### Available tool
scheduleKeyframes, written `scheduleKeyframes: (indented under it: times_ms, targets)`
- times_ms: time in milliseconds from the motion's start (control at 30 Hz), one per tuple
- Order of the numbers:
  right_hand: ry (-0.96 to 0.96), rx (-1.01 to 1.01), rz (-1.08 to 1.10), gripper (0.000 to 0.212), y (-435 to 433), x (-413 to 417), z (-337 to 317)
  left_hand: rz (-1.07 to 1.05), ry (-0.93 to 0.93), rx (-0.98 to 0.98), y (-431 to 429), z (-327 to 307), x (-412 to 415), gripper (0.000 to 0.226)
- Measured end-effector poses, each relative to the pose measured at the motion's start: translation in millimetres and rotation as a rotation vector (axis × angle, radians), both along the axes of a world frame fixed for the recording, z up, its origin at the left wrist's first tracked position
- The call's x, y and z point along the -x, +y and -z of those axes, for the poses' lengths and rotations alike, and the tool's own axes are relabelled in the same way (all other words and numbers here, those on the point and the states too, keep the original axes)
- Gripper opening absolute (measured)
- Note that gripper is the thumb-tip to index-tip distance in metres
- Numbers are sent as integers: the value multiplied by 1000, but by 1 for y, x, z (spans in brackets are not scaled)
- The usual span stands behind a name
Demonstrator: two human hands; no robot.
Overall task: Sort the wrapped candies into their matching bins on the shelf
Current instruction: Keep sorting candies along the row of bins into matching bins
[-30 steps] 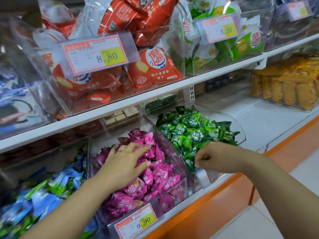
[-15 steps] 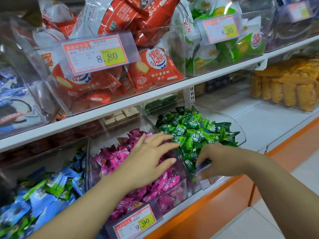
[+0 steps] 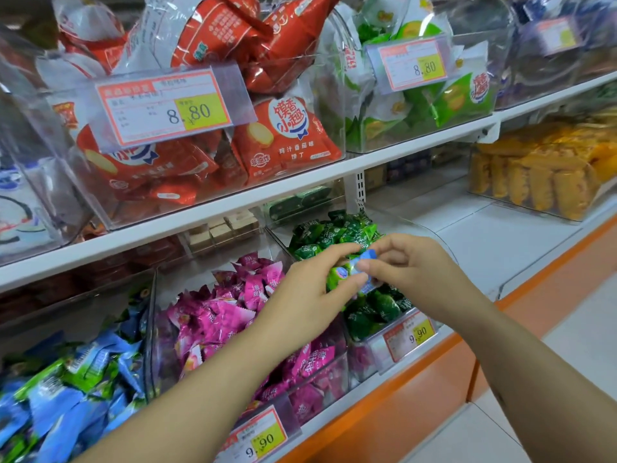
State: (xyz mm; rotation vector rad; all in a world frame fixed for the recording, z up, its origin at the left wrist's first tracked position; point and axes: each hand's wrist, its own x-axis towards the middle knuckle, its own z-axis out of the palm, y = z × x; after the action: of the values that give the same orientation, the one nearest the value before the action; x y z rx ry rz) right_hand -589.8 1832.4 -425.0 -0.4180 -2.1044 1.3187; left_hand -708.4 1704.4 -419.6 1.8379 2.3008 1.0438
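Note:
Three clear bins stand side by side on the lower shelf. The left bin (image 3: 148, 315) holds blue and green wrapped candies (image 3: 66, 389). Pink candies (image 3: 227, 312) fill the middle bin, dark green candies (image 3: 330, 235) the right one. Over the green bin, my left hand (image 3: 307, 295) and my right hand (image 3: 410, 262) meet on a blue-and-green wrapped candy (image 3: 354, 272). Both hands pinch it, the left from the left end, the right from the right end.
The upper shelf (image 3: 300, 185) carries clear bins of red snack packs (image 3: 287, 135) and green packs (image 3: 460, 98) with 8.80 price tags. Yellow biscuits (image 3: 541, 175) sit in a bin at right. Bare white shelf (image 3: 494, 242) lies between. The orange shelf edge (image 3: 417, 389) runs below.
My left hand left the pink candies and moved right over the green bin. My right hand lifted a blue-and-green candy out of the green bin, and both hands now pinch it.

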Motion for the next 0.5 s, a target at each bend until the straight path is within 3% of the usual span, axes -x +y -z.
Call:
scheduleKeyframes:
  times_ms: [133, 233, 500]
  targets:
    - [95, -1, 232, 17, 14, 14, 3, -123, -135, -106, 17, 2, 11, 23]
    - [-50, -119, 396, 27, 34, 25, 10, -181, -221, -122, 22, 10, 17, 20]
    - [-430, -208, 260, 42, 55, 44, 31, -130, -206, -88, 18, 18, 22, 20]
